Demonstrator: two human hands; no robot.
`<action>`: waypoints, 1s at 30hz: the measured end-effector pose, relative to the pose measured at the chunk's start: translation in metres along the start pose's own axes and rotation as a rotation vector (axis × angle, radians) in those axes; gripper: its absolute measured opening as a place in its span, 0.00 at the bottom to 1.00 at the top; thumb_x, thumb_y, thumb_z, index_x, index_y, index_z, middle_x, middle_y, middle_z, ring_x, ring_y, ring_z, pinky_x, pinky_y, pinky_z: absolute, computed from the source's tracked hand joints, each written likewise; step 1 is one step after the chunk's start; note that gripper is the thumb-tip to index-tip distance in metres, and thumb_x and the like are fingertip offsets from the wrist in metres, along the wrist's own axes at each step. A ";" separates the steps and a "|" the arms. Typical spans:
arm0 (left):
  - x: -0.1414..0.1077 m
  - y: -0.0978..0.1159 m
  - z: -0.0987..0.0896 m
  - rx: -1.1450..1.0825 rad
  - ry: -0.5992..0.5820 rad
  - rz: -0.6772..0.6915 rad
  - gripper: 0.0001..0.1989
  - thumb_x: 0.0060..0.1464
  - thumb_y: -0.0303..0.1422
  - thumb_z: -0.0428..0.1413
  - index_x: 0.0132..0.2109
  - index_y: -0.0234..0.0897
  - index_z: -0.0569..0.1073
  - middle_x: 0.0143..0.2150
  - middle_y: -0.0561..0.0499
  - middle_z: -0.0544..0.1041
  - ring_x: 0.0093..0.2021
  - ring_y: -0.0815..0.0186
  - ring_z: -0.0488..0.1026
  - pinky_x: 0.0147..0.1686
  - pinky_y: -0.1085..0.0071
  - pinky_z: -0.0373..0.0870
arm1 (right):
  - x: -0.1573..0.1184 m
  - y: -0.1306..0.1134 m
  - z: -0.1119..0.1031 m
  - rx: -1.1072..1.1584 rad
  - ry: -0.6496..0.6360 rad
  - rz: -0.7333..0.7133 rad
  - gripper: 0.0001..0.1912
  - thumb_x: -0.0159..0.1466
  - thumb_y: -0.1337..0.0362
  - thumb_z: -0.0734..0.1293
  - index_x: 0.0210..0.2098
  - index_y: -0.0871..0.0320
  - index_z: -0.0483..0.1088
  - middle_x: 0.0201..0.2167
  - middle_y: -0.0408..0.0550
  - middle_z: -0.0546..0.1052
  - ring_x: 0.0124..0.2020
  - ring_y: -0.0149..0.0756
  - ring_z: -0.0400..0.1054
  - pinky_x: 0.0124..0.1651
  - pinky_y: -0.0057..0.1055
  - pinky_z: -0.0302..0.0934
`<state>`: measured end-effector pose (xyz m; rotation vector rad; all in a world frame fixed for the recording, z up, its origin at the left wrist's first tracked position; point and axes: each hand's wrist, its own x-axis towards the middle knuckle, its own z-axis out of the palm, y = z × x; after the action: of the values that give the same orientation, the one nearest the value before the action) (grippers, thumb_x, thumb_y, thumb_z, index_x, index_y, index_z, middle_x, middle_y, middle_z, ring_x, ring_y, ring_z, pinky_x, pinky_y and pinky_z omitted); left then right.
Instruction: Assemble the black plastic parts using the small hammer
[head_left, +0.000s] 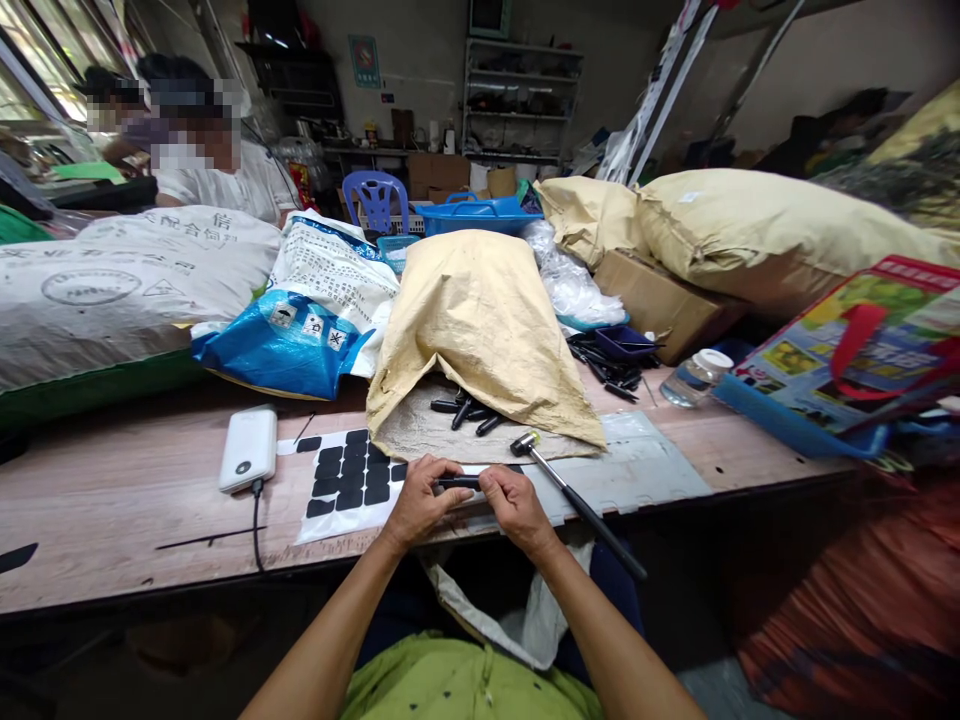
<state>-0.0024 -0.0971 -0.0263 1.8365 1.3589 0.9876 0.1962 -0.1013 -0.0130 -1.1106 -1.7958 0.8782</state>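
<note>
Between my two hands, at the table's front edge, lies a short black tube-like piece (459,482), held level. My left hand (421,503) grips its left end with thumb and fingers. On its right end my right hand (516,508) is closed in a pinch. Just beyond them, a beige woven sack (480,320) lies with its mouth open toward me, and several similar black pieces (466,410) show inside. To the right rests a small hammer (570,495), its dark handle jutting past the table edge. A sheet of black stickers (352,475) lies left of my hands.
A white power bank (249,450) with a cable sits at left. Behind are a blue-and-white sack (307,310) and a white sack (135,290). At right stand more black pieces (611,375), a clear jar (696,378) and a blue tray (802,425). A person (217,185) sits across.
</note>
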 end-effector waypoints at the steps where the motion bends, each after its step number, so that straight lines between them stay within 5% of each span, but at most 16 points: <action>1: 0.000 0.000 0.000 0.002 -0.003 0.003 0.11 0.54 0.39 0.66 0.42 0.42 0.79 0.40 0.50 0.78 0.45 0.58 0.72 0.53 0.59 0.64 | 0.000 -0.001 -0.001 0.004 -0.002 0.003 0.22 0.72 0.51 0.59 0.26 0.56 0.67 0.26 0.44 0.70 0.31 0.34 0.64 0.36 0.30 0.56; 6: -0.001 0.001 -0.001 0.045 -0.021 0.009 0.11 0.55 0.41 0.64 0.43 0.42 0.79 0.40 0.49 0.78 0.46 0.57 0.72 0.53 0.57 0.64 | -0.003 0.000 -0.004 0.117 -0.008 0.063 0.26 0.72 0.46 0.57 0.29 0.56 0.73 0.26 0.45 0.72 0.30 0.35 0.66 0.36 0.31 0.60; 10: 0.000 0.012 -0.003 0.125 -0.041 0.061 0.11 0.55 0.41 0.63 0.42 0.42 0.79 0.39 0.48 0.79 0.45 0.55 0.73 0.52 0.56 0.64 | -0.005 0.008 -0.002 0.279 0.134 0.156 0.29 0.73 0.43 0.53 0.38 0.57 0.77 0.28 0.48 0.75 0.31 0.36 0.68 0.36 0.32 0.63; 16: -0.027 0.055 -0.004 0.227 -0.395 0.219 0.08 0.58 0.40 0.61 0.42 0.44 0.78 0.36 0.50 0.80 0.37 0.59 0.75 0.39 0.65 0.66 | -0.005 0.019 0.003 0.420 0.341 0.171 0.25 0.71 0.45 0.57 0.40 0.58 0.76 0.28 0.47 0.74 0.29 0.34 0.66 0.34 0.31 0.61; 21: -0.072 0.057 0.033 0.456 -0.627 0.097 0.12 0.58 0.45 0.58 0.37 0.42 0.77 0.34 0.45 0.81 0.36 0.53 0.78 0.34 0.63 0.66 | -0.005 0.016 0.001 0.436 0.306 0.154 0.23 0.70 0.46 0.60 0.37 0.58 0.76 0.27 0.46 0.73 0.29 0.34 0.65 0.35 0.31 0.61; 26: -0.085 0.035 0.075 0.612 -0.634 -0.135 0.13 0.61 0.41 0.54 0.44 0.40 0.78 0.40 0.40 0.83 0.43 0.47 0.81 0.39 0.58 0.70 | -0.005 0.014 0.000 0.411 0.266 0.155 0.21 0.69 0.47 0.62 0.36 0.58 0.76 0.26 0.45 0.73 0.29 0.34 0.64 0.35 0.31 0.60; 30: -0.079 0.033 0.081 0.638 -0.631 -0.172 0.15 0.60 0.39 0.53 0.48 0.37 0.77 0.42 0.37 0.83 0.45 0.44 0.81 0.40 0.55 0.72 | -0.006 0.013 0.001 0.379 0.259 0.155 0.21 0.69 0.47 0.62 0.36 0.58 0.76 0.26 0.45 0.72 0.29 0.34 0.64 0.36 0.31 0.59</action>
<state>0.0689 -0.1868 -0.0554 2.1592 1.4629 -0.1670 0.2013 -0.1020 -0.0259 -1.0672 -1.2809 1.0617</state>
